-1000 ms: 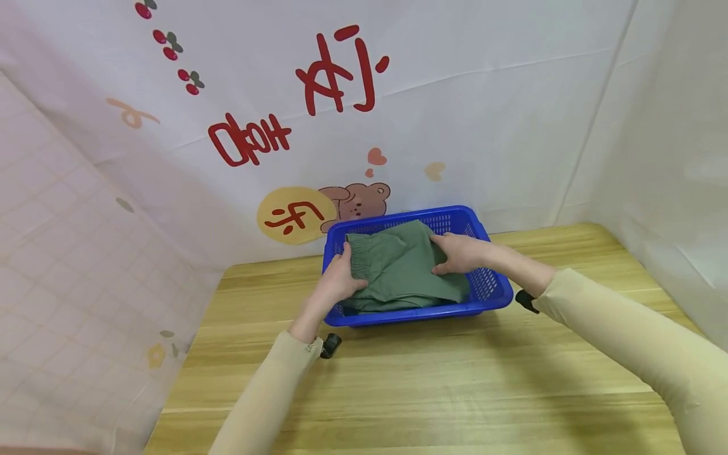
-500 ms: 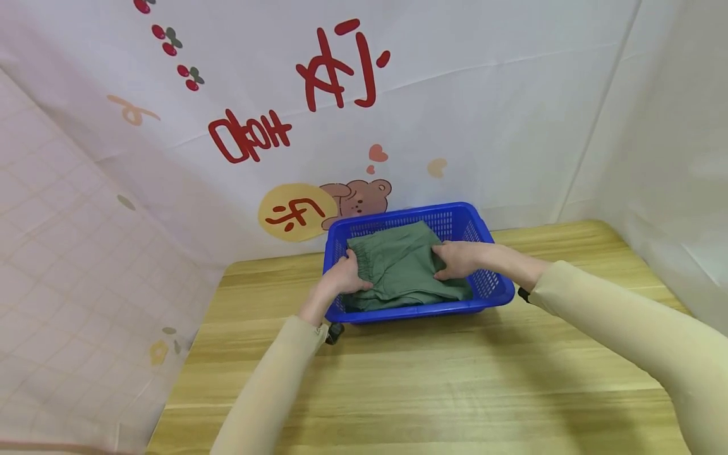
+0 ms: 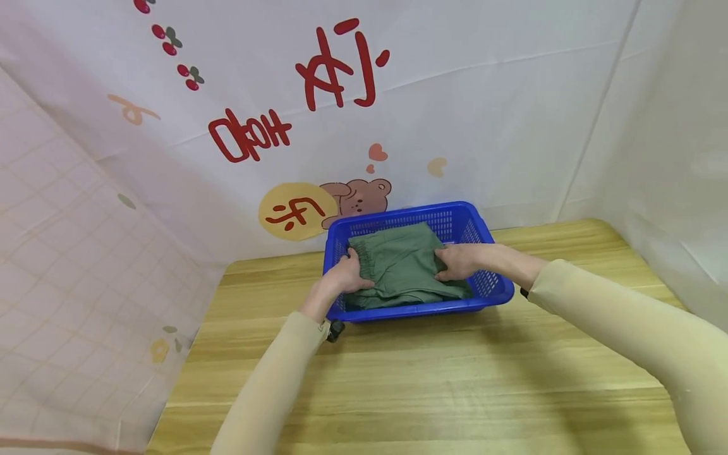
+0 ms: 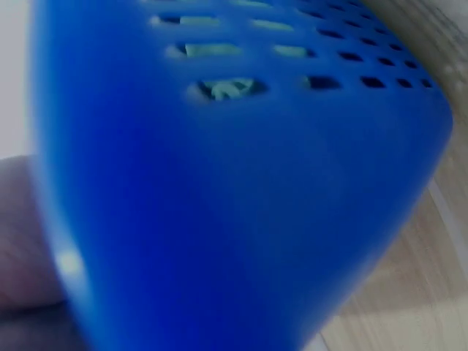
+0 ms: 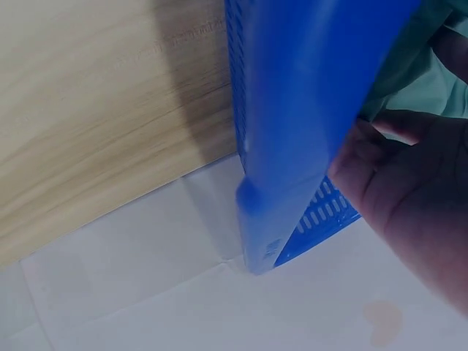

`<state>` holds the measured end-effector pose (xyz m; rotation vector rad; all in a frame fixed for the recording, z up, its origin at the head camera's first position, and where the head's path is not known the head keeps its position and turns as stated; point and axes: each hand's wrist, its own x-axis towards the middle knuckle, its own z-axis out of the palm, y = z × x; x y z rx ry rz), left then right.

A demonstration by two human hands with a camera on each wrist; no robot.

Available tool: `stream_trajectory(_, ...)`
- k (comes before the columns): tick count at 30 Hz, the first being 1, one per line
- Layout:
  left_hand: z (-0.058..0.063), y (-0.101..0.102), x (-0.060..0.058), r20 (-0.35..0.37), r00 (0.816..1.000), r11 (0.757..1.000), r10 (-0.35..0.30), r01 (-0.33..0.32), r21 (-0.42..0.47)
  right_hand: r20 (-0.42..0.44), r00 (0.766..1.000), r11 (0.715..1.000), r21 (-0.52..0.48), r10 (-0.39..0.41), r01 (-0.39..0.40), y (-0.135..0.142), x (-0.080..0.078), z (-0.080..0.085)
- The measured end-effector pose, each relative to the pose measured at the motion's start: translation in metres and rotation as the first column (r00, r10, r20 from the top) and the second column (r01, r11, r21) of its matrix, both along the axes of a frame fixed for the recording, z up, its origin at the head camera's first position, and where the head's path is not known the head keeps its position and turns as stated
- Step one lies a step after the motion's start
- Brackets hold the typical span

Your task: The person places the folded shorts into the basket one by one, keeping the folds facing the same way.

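Folded green pants [image 3: 400, 262] with a gathered elastic waistband lie inside a blue plastic basket [image 3: 415, 309]. At the basket's left end my left hand [image 3: 343, 275] grips the waistband side, thumb over the cloth; its other fingers are partly hidden. My right hand [image 3: 459, 260] reaches over the right rim and holds the opposite edge of the pants. The right wrist view has the right hand [image 5: 409, 168] with curled fingers at the green cloth [image 5: 424, 84], inside the basket wall [image 5: 307, 95]. Mostly basket wall [image 4: 241, 205] fills the left wrist view, with a bit of hand at its left edge.
The basket stands on a wooden table [image 3: 432, 379], near its back edge. A white printed cloth wall [image 3: 483, 126] rises behind it, and further cloth walls stand at left and right. Small black devices [image 3: 335, 331] are worn on the wrists.
Both hands have moved slightly lower into the basket and a little to the right, with the pants settling between them. In the last half second there is hardly any movement.
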<state>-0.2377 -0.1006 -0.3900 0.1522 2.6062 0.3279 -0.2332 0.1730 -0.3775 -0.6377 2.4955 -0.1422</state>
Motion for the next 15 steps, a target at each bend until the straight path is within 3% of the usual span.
stream_trajectory(4,0.007,0.0,0.011,-0.025,0.998,0.997,0.058,-0.057,0.044,-0.033,0.999,1.0,-0.001,-0.015,0.015,0.0,0.003,-0.001)
stream_trajectory(9,0.011,0.001,0.024,-0.14,0.988,0.996,0.06,-0.05,0.076,-0.109,0.993,0.999,-0.012,-0.032,0.031,0.006,0.008,-0.002)
stream_trajectory(12,0.012,0.0,0.031,-0.263,0.963,0.991,0.049,-0.014,0.134,-0.192,0.98,0.998,-0.053,-0.048,0.039,0.011,0.014,-0.002)
stream_trajectory(15,0.012,-0.005,0.038,-0.381,0.924,0.984,0.039,0.031,0.176,-0.275,0.959,0.992,-0.118,-0.068,0.036,0.017,0.021,-0.002)
